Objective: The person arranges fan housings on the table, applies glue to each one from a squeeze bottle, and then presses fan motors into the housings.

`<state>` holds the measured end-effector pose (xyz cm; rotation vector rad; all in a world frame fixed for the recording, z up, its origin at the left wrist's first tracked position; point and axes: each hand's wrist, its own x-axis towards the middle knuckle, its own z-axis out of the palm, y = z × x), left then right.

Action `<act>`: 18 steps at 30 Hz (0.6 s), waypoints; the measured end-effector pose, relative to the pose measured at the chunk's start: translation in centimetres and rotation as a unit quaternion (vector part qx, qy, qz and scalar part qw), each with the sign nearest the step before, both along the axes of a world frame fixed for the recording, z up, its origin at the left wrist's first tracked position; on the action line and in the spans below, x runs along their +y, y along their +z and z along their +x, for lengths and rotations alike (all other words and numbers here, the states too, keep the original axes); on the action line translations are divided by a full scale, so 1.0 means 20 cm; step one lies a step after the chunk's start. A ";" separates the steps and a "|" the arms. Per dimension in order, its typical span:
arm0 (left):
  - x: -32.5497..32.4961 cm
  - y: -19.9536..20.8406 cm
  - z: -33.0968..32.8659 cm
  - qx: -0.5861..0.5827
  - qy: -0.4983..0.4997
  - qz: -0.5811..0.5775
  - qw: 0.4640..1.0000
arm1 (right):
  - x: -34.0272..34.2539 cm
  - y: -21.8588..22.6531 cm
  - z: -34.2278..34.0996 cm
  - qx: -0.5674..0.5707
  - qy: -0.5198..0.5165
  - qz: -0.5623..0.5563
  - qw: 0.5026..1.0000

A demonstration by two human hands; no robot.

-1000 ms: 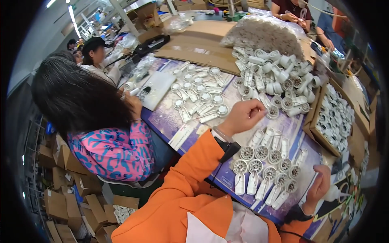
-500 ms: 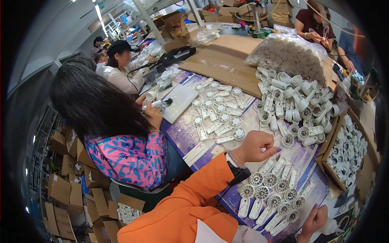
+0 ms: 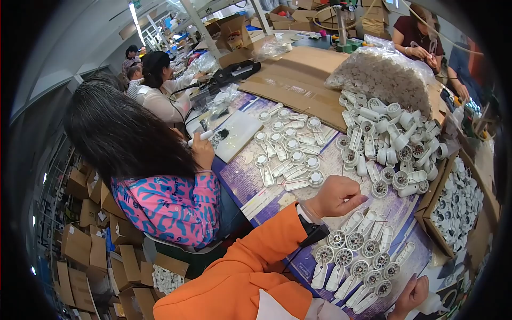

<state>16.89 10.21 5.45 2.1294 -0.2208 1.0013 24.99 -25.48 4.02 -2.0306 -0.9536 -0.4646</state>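
Left hand [image 3: 336, 197] fisted, right hand [image 3: 414, 292] grip unclear, white round-headed plastic handles [image 3: 360, 268] between; likely idle; picking needs fingers opened.

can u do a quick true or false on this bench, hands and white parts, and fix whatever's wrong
1. The left hand has its fingers curled in. True.
2. The cardboard box of small parts stands to the right of the loose heap of white parts. True.
3. The right hand is inside that box. False: it is outside, to the right of the nearest rows of white parts.
4. The sleeve on the person's left arm is blue. False: it is orange.
5. The clear plastic bag lies beyond the heap. True.
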 end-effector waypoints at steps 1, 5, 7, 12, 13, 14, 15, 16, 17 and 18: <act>0.00 0.00 0.00 -0.001 0.000 0.001 1.000 | 0.00 -0.01 0.00 0.000 -0.003 0.000 1.000; 0.00 0.00 0.00 -0.009 0.001 0.010 1.000 | 0.00 0.01 0.00 0.000 -0.005 0.006 1.000; 0.01 0.00 0.00 -0.011 -0.001 0.013 1.000 | 0.02 0.04 -0.01 -0.001 -0.004 0.010 1.000; -0.01 0.02 -0.01 0.002 0.010 0.010 1.000 | 0.11 0.19 -0.03 -0.072 0.050 0.018 0.996; -0.01 0.02 -0.01 -0.001 0.009 0.013 1.000 | 0.10 0.19 -0.04 -0.070 0.051 0.020 0.996; -0.01 0.02 -0.01 -0.005 0.012 0.013 1.000 | 0.10 0.19 -0.04 -0.068 0.051 0.021 0.996; -0.01 0.02 -0.01 -0.008 0.014 0.013 1.000 | 0.11 0.19 -0.03 -0.070 0.049 0.024 0.996; -0.01 0.01 -0.01 -0.010 0.017 0.012 1.000 | 0.10 0.19 -0.03 -0.072 0.050 0.023 0.996; -0.01 0.02 -0.01 -0.009 0.017 0.012 1.000 | 0.10 0.19 -0.03 -0.074 0.051 0.022 0.996; -0.01 0.02 -0.01 -0.010 0.015 0.009 1.000 | 0.10 0.20 -0.03 -0.076 0.051 0.021 0.996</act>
